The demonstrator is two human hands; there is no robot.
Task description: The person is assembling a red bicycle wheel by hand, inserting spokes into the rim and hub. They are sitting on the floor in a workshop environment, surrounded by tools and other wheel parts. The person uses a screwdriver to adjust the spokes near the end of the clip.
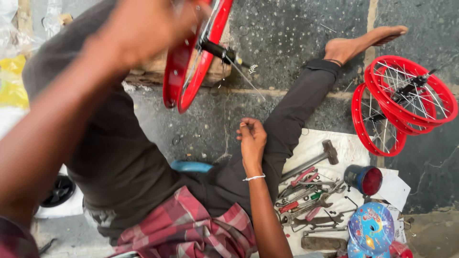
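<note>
1. The left hand (143, 26) is raised close to the camera and blurred; its fingers are closed on the rim of a red bicycle wheel rim (191, 62), held up on edge near the top of the view.
2. A black hub axle (221, 50) sticks out of the rim's middle, and a thin silver spoke (246, 79) slants down from it toward the right.
3. The right hand (252, 138) is lower, over the person's lap, its fingers pinched together into a loose fist; what they pinch is too small to tell. A thin silver bracelet (254, 177) circles that wrist.
4. The hand lies above a leg in dark trousers (296, 114) stretched across the dark stone floor (296, 28), ending in a bare foot (363, 42).
5. A red checked cloth (186, 224) covers the person's lap at the bottom of the view.
6. To the right of the leg a white sheet (349, 148) lies on the floor, carrying a hammer (315, 160), a heap of spanners and pliers (311, 203) and a blue tin with a red inside (364, 179).
7. Further right, well apart from both hands, a stack of spoked red wheels (404, 102) rests on the floor.
</note>
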